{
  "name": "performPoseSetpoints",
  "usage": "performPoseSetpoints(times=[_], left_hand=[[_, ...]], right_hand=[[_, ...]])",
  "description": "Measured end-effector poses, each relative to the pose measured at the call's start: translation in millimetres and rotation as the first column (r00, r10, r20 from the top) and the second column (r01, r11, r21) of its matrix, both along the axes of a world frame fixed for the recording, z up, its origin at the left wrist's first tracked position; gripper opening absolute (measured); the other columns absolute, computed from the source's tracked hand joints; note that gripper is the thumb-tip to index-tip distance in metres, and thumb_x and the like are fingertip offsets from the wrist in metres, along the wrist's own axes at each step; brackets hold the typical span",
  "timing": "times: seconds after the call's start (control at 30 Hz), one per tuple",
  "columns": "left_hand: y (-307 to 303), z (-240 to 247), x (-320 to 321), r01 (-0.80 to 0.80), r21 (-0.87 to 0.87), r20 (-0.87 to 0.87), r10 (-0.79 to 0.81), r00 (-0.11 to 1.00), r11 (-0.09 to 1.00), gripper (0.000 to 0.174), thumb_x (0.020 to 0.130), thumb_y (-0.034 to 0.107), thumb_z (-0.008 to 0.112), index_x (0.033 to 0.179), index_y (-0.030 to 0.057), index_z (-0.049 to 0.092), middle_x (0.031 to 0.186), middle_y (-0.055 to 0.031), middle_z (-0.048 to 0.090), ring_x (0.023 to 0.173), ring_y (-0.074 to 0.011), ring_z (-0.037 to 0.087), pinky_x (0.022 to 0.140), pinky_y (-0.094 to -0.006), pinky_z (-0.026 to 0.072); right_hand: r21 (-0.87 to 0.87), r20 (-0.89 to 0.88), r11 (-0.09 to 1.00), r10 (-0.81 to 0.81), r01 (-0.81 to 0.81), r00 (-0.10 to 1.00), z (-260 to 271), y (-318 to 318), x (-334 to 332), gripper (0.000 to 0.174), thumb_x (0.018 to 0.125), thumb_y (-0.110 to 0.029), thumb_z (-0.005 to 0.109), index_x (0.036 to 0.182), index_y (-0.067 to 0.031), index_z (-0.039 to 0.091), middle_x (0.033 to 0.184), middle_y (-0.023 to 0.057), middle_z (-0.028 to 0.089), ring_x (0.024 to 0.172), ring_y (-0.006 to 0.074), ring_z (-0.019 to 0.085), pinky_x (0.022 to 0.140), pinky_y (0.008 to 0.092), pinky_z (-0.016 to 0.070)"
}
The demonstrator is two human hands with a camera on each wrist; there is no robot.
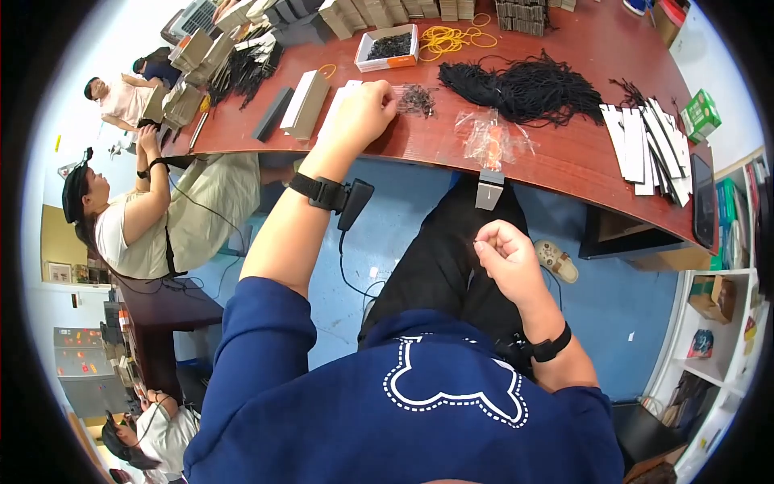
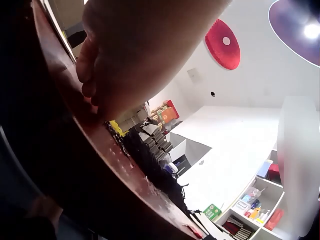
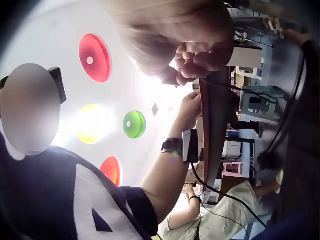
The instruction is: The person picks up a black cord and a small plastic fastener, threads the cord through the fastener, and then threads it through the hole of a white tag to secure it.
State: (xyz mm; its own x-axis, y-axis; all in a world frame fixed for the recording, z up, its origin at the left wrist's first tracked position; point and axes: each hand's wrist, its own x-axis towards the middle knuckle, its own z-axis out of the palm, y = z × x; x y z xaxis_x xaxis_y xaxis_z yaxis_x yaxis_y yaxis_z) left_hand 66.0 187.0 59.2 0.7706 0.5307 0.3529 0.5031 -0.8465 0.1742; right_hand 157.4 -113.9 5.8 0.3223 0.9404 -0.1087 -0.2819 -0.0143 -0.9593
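My left hand (image 1: 359, 117) is over the near edge of the table, its fingers curled down beside a white card (image 1: 329, 121). The back of the hand hides its fingertips in the head view. Just right of it lies a loose pile of small dark pieces (image 1: 417, 101). Above my lap, my right hand (image 1: 509, 258) has its fingers curled in and the thumb against the index finger. A tiny dark piece (image 1: 476, 241) shows at those fingertips. In the right wrist view the curled fingers (image 3: 192, 67) are strongly backlit.
A long pale box (image 1: 305, 105) and a dark grey one (image 1: 273, 113) lie left of my left hand. Farther back are an open box of black pieces (image 1: 389, 50) and yellow bands (image 1: 455, 39). Black cords (image 1: 524, 85), clear plastic (image 1: 516, 145) and white strips (image 1: 637, 149) lie rightward.
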Motion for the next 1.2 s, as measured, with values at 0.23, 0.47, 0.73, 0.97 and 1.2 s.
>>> performPoseSetpoints(times=[0.23,0.47,0.73,0.97,1.2], left_hand=[[-10.1,2.4,-11.6,0.069,-0.251,0.163,-0.028,0.986,0.966,0.02,0.084,0.012,0.054,0.097,0.0035,0.066,0.086,-0.0149,0.065,0.075,-0.0226,0.061,0.071,-0.031,0.0476],[-129.8,-6.7,-43.7,0.419,-0.372,0.407,-0.26,0.876,0.828,0.01,0.081,0.002,0.062,0.09,0.0035,0.063,0.079,-0.0049,0.059,0.073,-0.0126,0.056,0.064,-0.0246,0.0457],[-179.1,0.5,-61.5,0.416,-0.47,0.395,-0.236,0.888,0.779,0.019,0.074,0.003,0.066,0.092,0.0076,0.064,0.067,-0.0055,0.05,0.059,-0.0177,0.05,0.055,-0.0292,0.0417],[-178.2,0.6,-60.1,0.508,-0.461,0.414,-0.33,0.848,0.727,0.018,0.072,0.002,0.066,0.089,0.0076,0.063,0.067,-0.0046,0.051,0.058,-0.0175,0.05,0.055,-0.0291,0.0415],[-176.9,2.0,-65.0,0.421,-0.501,0.389,-0.238,0.89,0.756,0.017,0.073,0.002,0.066,0.089,0.007,0.064,0.067,-0.0047,0.051,0.058,-0.0172,0.049,0.054,-0.0284,0.0416]], right_hand=[[0.002,-0.015,0.996,-0.084,0.084,0.996,16.5,9.4,-1.1,0.003,0.088,-0.006,0.055,0.085,-0.0061,0.054,0.066,-0.0061,0.049,0.056,0.0001,0.042,0.05,0.0159,0.0331],[0.155,0.01,0.983,-0.106,0.103,0.994,27.1,3.2,-15.3,0.003,0.086,-0.003,0.057,0.087,-0.0044,0.054,0.07,-0.0068,0.05,0.061,-0.0006,0.043,0.054,0.0154,0.0355],[0.139,0.0,0.99,-0.004,0.004,1.0,21.2,0.4,-25.3,0.004,0.085,-0.003,0.058,0.087,-0.0044,0.055,0.07,-0.0064,0.049,0.061,-0.0003,0.043,0.053,0.0157,0.035],[0.022,-0.249,0.988,0.151,-0.151,0.956,27.2,-3.1,-15.9,0.005,0.088,-0.01,0.056,0.089,-0.0059,0.055,0.068,-0.0037,0.052,0.056,0.0016,0.044,0.048,0.0166,0.0349],[0.001,-0.031,1.0,0.012,-0.012,0.999,24.0,-1.0,-25.2,0.004,0.085,-0.008,0.058,0.085,-0.0062,0.055,0.065,-0.0041,0.051,0.053,0.0014,0.043,0.047,0.0169,0.0349]])
